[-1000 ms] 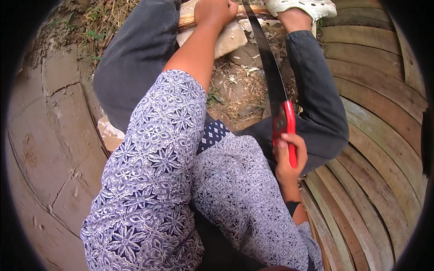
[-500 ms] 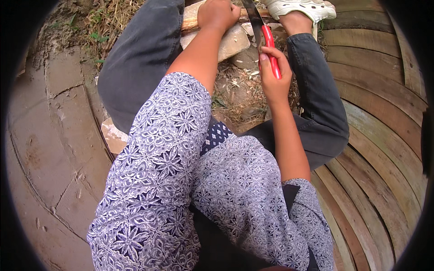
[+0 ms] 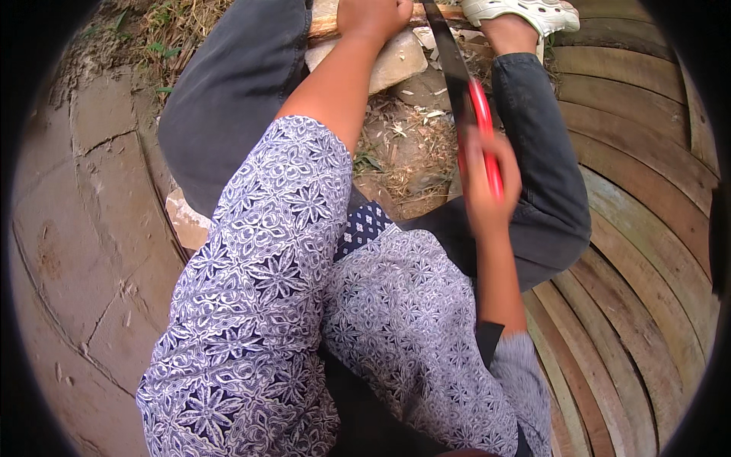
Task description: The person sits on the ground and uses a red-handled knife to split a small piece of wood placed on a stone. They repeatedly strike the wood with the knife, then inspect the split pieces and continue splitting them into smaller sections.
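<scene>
At the top edge, my left hand (image 3: 371, 19) is closed over a length of wood (image 3: 324, 27), pressing it down above a pale stone block (image 3: 400, 65). My right hand (image 3: 491, 183), slightly blurred, is wrapped around the red handle of a hand saw (image 3: 452, 57). The saw's long dark blade slants up and left from the handle and reaches the wood just right of my left hand. Its far tip runs out of the picture.
My bent legs in dark trousers frame the work, with a white clog (image 3: 518, 14) at upper right. Wood chips and dry grass litter the ground (image 3: 403, 145) between them. Wooden planks (image 3: 632, 183) curve along the right; a cracked concrete slab (image 3: 76, 228) lies left.
My right hand has drawn the saw back toward me and slightly right, so more of its blade shows. The left hand stays on the wood.
</scene>
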Demonstrator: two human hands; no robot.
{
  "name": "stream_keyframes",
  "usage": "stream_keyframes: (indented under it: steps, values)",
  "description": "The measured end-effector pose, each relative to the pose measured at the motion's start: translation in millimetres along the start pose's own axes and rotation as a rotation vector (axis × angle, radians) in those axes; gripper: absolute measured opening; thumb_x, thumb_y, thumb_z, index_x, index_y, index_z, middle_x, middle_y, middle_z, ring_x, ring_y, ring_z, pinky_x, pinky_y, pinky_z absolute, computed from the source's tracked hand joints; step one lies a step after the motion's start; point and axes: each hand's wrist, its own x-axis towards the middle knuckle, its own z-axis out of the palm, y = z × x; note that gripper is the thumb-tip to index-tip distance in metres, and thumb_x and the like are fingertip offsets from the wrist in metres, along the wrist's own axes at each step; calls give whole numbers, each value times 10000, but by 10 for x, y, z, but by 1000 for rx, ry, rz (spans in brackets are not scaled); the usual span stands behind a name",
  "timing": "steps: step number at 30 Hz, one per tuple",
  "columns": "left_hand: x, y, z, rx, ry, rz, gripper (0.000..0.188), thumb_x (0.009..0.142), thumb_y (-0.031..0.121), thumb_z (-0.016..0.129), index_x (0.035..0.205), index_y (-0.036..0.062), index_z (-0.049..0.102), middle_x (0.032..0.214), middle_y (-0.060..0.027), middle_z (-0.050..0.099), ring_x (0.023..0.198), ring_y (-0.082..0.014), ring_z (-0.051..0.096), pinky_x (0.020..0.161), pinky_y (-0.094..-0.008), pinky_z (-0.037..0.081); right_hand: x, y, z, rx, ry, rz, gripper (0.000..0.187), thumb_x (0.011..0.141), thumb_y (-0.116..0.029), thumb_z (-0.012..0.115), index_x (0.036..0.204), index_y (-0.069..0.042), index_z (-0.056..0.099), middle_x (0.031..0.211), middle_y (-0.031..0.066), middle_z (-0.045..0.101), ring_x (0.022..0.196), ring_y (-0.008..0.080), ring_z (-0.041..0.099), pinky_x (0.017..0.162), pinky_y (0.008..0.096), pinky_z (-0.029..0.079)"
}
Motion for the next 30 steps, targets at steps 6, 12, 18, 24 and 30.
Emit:
stream_keyframes:
  steps: [6,12,18,24,30]
  values:
    - [154,76,-52,28,-104,-82,341,850,339,627,883,23,750,943,-229,727,919,-403,695,845,-500,544,627,287,343,175,41,70,124,960,-65,671,1075,-36,709,984,70,722,923,126,642,839,271,494]
    - [250,-1,-72,8,49,-181,328,860,325,609,854,26,744,936,-218,723,897,-401,689,807,-511,543,-373,329,74,115,97,101,109,973,-50,666,1075,-30,699,889,8,656,721,59,570,651,217,459]
    - [108,117,-72,11,-13,-69,299,873,295,594,911,23,713,962,-218,714,906,-412,673,816,-526,532,-648,-199,-391,230,137,269,125,980,-87,680,1098,-45,684,845,30,647,659,62,564,584,213,451]
    - [52,-70,18,48,-127,22,418,947,428,550,996,39,696,987,-194,718,937,-370,688,804,-505,541,-678,-482,-918,347,194,29,204,987,-96,664,1179,-31,636,771,20,595,583,68,528,511,223,419]
    - [-195,-10,-292,178,-168,286,466,954,500,592,1147,82,668,1142,-200,652,1104,-393,609,923,-505,499,-763,-847,-1590,451,213,-268,255,1036,-83,563,1269,19,567,712,17,519,536,74,429,550,280,433]
